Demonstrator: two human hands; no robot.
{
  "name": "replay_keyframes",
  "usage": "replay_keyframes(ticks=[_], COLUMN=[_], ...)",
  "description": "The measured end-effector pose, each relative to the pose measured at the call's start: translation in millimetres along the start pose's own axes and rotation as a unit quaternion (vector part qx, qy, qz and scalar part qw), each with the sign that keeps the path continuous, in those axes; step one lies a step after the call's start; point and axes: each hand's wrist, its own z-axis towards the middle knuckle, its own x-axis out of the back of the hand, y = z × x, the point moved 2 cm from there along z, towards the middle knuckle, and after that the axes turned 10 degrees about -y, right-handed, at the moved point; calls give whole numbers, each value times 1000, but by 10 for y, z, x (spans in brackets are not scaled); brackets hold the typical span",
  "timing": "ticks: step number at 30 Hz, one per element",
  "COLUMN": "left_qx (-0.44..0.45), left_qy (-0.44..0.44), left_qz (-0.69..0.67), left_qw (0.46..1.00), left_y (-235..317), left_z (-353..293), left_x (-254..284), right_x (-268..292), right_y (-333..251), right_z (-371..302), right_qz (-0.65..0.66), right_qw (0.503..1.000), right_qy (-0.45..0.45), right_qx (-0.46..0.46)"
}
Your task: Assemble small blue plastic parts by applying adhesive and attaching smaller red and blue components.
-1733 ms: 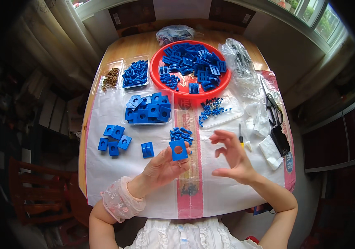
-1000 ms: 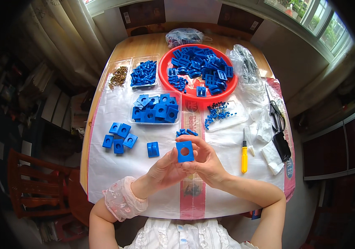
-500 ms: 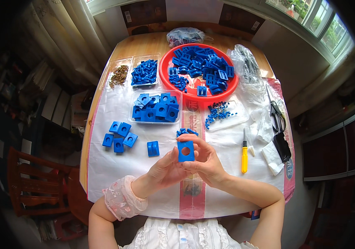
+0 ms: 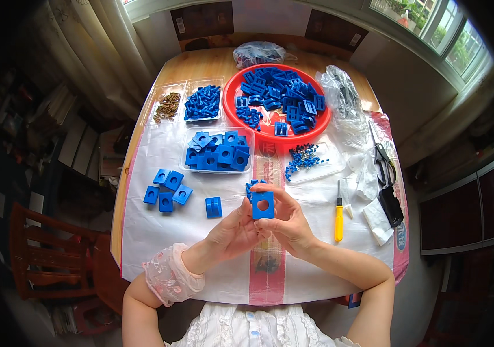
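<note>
In front of my chest I hold a blue square plastic piece (image 4: 262, 216) upright, its round hole facing me. My right hand (image 4: 294, 230) grips it, with fingers over the top edge and the thumb at the lower edge. My left hand (image 4: 229, 232) is curled against its left side, thumb up along the edge; its other fingertips are partly hidden. Just beyond the held piece lie several small blue parts (image 4: 250, 186), partly covered by it. To the left, a blue piece with a curved ridge (image 4: 213, 207) rests alone on the sheet.
Several loose blue pieces (image 4: 166, 202) lie left, before a clear box of more (image 4: 188, 165). Behind are trays of brass-coloured screws (image 4: 168, 105) and blue parts (image 4: 202, 101), and a red basin (image 4: 229, 118). At right lie tiny parts (image 4: 303, 159), a yellow-handled screwdriver (image 4: 339, 222) and scissors (image 4: 383, 165).
The held blue piece has shifted slightly right and down toward me. My right fingers now reach further over its top edge, and my left thumb sits slightly higher.
</note>
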Motion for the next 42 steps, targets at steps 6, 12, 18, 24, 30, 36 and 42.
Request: replay_keyframes(ticks=[6,12,18,24,30,36,42], left_qx=[13,22,7,-3,-32,-16,-6], left_qy=[-34,-47,-29,-39,0,-36,-11], left_qz=[13,14,20,13,16,-68,-83], left_qw=[999,999,999,999,999,997,996], left_y=[5,10,-7,16,52,56,10], left_z=[-4,-14,-7,7,14,-1,36], left_x=[-44,-113,-52,-46,-88,22,-3], right_x=[59,64,37,-24,-47,170,1080], right_y=[36,45,46,-59,-118,-604,-1411], right_z=[4,2,-6,28,-15,-428,-885], right_qz=[-38,-49,-1,-12,-78,-284,-636], right_qw=[999,998,999,998,997,944,628], right_qy=[-26,-40,-29,-15,-4,148,415], right_qx=[4,1,-33,-59,-30,76,168])
